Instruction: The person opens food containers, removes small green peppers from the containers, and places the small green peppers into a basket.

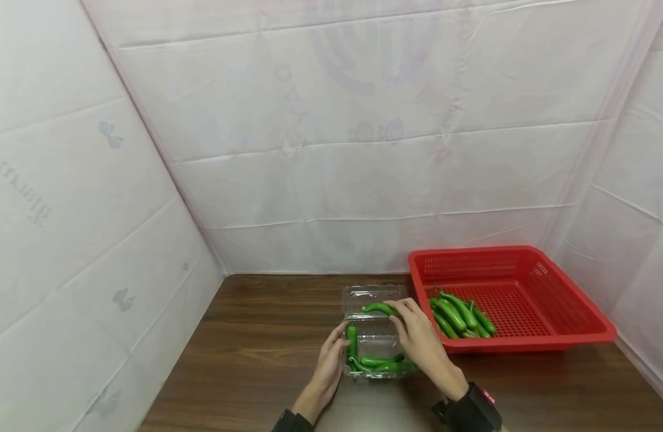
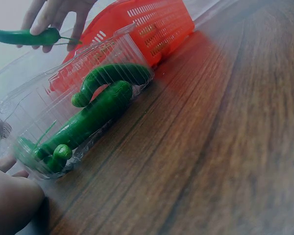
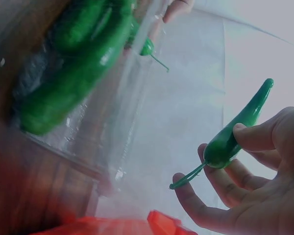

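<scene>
My right hand (image 1: 420, 339) pinches a green chili pepper (image 1: 380, 308) between thumb and fingers, above the clear plastic clamshell box (image 1: 377, 345). In the right wrist view this pepper (image 3: 232, 134) points its tip up and away, with its thin stem hanging near a fingertip. At the box's left side, my left hand (image 1: 327, 360) grips the wall near the rim. Several green peppers (image 2: 90, 117) lie inside the box, along its near side; one pepper (image 1: 352, 341) lies along the left wall. The lid (image 1: 371, 295) is folded back, away from me.
A red plastic basket (image 1: 558, 342) stands to the right of the box, with more green peppers (image 1: 455, 315) heaped in its left part. Both are on a brown wooden table (image 1: 266, 336). White sheeting (image 1: 320, 186) hangs behind and at both sides.
</scene>
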